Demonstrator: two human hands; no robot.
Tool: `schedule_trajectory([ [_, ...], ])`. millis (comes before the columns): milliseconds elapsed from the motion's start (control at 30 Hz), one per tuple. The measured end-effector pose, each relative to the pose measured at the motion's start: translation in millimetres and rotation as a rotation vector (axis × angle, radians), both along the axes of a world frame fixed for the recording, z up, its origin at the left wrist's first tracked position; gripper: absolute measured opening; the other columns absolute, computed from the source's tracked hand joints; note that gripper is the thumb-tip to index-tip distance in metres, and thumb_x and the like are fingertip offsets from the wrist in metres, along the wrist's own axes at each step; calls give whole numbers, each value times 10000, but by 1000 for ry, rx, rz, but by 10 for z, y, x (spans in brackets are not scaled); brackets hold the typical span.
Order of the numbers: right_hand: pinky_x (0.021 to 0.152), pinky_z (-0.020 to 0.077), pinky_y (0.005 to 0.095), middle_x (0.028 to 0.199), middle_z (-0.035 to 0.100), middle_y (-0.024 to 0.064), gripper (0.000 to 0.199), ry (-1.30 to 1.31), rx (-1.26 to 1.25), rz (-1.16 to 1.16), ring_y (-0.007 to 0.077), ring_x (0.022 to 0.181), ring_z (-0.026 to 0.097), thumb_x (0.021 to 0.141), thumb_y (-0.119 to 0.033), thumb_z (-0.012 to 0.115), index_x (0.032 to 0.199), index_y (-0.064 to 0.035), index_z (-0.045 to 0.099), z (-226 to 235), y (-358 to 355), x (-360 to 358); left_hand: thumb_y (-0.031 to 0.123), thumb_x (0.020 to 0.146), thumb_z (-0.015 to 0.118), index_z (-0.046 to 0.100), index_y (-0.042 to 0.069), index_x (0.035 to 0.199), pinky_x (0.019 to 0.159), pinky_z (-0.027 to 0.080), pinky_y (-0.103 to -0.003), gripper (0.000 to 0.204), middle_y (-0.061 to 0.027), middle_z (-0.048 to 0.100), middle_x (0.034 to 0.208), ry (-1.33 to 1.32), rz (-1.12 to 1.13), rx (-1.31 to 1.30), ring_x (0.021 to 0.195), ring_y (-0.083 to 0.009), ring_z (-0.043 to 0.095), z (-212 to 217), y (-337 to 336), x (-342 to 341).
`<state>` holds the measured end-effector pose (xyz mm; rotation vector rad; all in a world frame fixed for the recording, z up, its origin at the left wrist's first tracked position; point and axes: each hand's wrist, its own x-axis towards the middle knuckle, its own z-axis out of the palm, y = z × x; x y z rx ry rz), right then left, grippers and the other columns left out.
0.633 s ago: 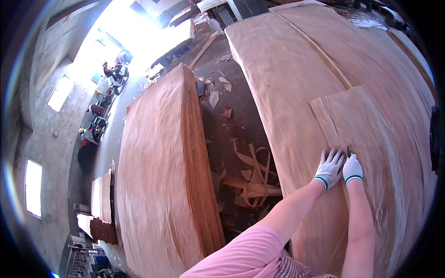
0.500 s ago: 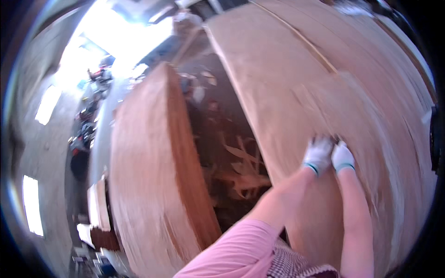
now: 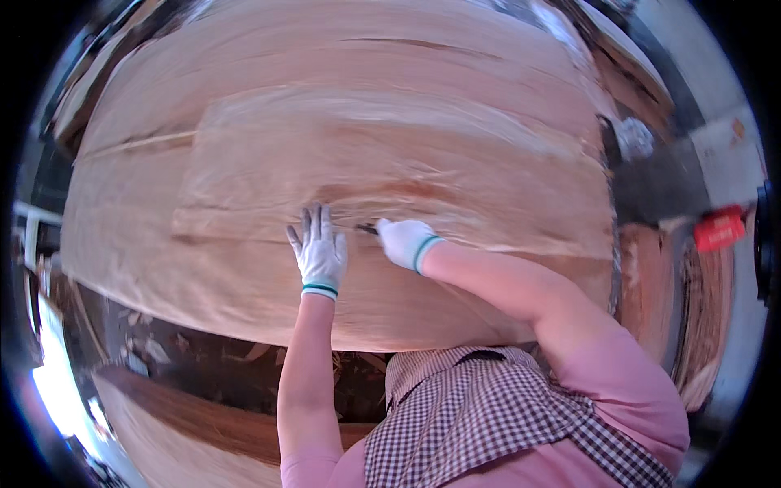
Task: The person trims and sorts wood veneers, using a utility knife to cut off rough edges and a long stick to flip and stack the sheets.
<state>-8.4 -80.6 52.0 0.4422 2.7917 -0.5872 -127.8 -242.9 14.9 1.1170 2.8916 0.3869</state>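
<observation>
A broad, pale brown sheet of wood veneer [image 3: 268, 276] lies in front of me on a large stack, with a smaller piece of veneer [image 3: 268, 179] overlapping it. My left hand [image 3: 321, 252], in a white glove with a green cuff edge, rests flat on the sheet near a lengthwise seam, its fingers spread. My right hand [image 3: 405, 242], gloved the same way, is closed around a small dark knife-like tool [image 3: 368, 229]. The tool's tip points left toward my left hand and is at the seam; its exact shape is too small to make out.
A lower stack of veneer [image 3: 187, 415] stands behind the dark floor gap at lower left, where scraps [image 3: 256, 351] lie. To the right are more veneer stacks [image 3: 704, 301], a red box [image 3: 720, 229] and crumpled clear plastic [image 3: 633, 138]. A long split [image 3: 419, 43] runs across the far veneer.
My view has swung round to the right, so the sheet now lies crosswise. My hands, close together before, are now apart, the left one flat and the right one drawn to the right.
</observation>
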Motion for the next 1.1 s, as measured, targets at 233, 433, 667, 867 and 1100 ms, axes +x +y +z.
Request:
schedule_trajectory([
  [233,740,509,498,953,679,184,254,-314,79,-12,373,879,660,930,-251,450,1040,-64,581,376,1067,1257,334,939,440,268,109,1478,1155,56,-507,609,-71,201,1561,-12,-71,-116,1443,-257,154,-25,11,212],
  [433,738,515,486,979,676,186,277,-404,110,-196,370,889,663,905,-278,520,1086,-72,561,548,1796,2743,343,936,448,263,89,1478,1161,53,-483,627,-76,188,1566,-2,-16,-193,1451,-258,128,204,627,661],
  [667,753,529,442,967,687,184,240,-246,74,-69,339,908,672,861,-162,509,1028,-29,619,501,1974,2766,378,900,508,249,38,1467,1163,65,-494,711,-139,195,1552,-5,-386,-65,1442,-312,134,33,1982,2735],
  [867,717,518,460,904,678,154,243,-349,57,-196,373,858,660,873,-281,516,1039,-126,604,479,3189,4359,344,904,504,239,15,1464,1162,80,-489,702,-158,209,1542,48,-394,-96,1432,-331,153,116,2009,2837],
  [1100,739,505,468,962,676,158,253,-608,446,-483,360,883,653,909,-244,498,1090,-95,592,546,4855,6566,322,889,530,241,26,1467,1163,82,-487,710,-159,211,1541,44,-398,-117,1431,-321,165,47,2043,2838],
])
